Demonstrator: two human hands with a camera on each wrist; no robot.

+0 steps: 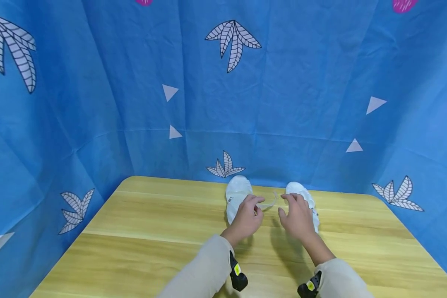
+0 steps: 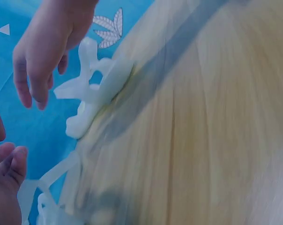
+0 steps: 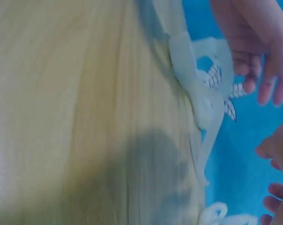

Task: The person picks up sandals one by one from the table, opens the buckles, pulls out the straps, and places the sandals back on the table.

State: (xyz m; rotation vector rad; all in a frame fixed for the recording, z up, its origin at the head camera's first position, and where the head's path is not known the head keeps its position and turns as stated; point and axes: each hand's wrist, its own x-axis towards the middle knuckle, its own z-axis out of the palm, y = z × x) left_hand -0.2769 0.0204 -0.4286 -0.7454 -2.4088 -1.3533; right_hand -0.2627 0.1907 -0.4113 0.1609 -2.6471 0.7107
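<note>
Two white sandals stand near the far edge of the wooden table: the left sandal [image 1: 238, 188] and the right sandal [image 1: 298, 190]. A thin pale strap [image 1: 271, 203] sticks out from the left sandal into the gap between them. Over the left sandal's inner side is my left hand [image 1: 246, 217], fingers loosely bent beside the strap and nothing visibly pinched. My right hand [image 1: 297, 217] hovers by the right sandal and partly covers it, its fingers relaxed and apart. In the left wrist view, the right sandal [image 2: 106, 84] shows openings between its bands.
The wooden table [image 1: 152, 231] has rounded far corners. Blue cloth [image 1: 301, 82] with leaf and triangle prints hangs close behind it and along both sides. Black wrist devices [image 1: 238, 275] sit at the cuffs of the pale sleeves.
</note>
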